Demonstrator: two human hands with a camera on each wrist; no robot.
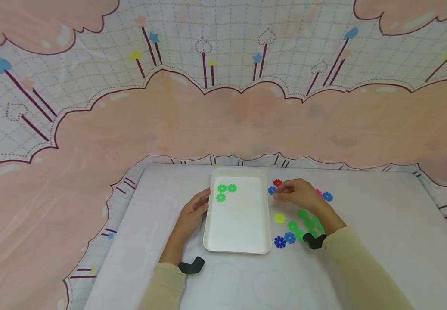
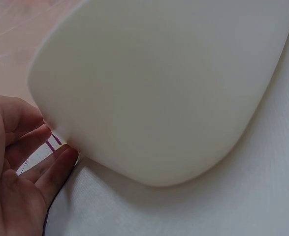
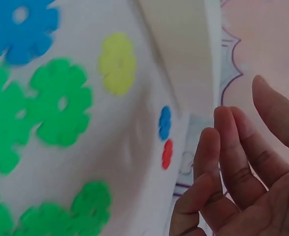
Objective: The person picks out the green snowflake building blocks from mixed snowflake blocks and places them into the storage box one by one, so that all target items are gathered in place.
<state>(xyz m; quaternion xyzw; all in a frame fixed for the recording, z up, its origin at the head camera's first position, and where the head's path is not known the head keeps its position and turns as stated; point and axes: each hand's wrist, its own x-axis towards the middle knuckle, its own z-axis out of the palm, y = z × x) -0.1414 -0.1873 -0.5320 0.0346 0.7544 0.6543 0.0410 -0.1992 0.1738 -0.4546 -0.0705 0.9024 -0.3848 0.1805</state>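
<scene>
A white rectangular tray [image 1: 243, 215] lies on the table with several green flower-shaped plastic discs [image 1: 221, 188] inside, near its upper left corner. My left hand [image 1: 190, 215] is at the tray's left side, its fingertips touching the outer wall [image 2: 110, 123] in the left wrist view. Just right of the tray hovers my right hand [image 1: 299, 193], next to a blue disc [image 1: 271, 190] and a red disc [image 1: 277, 182]. In the right wrist view its fingers [image 3: 228, 142] are loosely bent, the thumb stands apart, and nothing shows between them.
Right of the tray lie a yellow disc [image 1: 279, 218], a dark blue disc [image 1: 280, 242], a lighter blue disc [image 1: 290, 237] and a cluster of green discs [image 1: 303, 214], partly behind my right wrist. Farther right are a pink disc [image 1: 318, 193] and another blue disc [image 1: 327, 196].
</scene>
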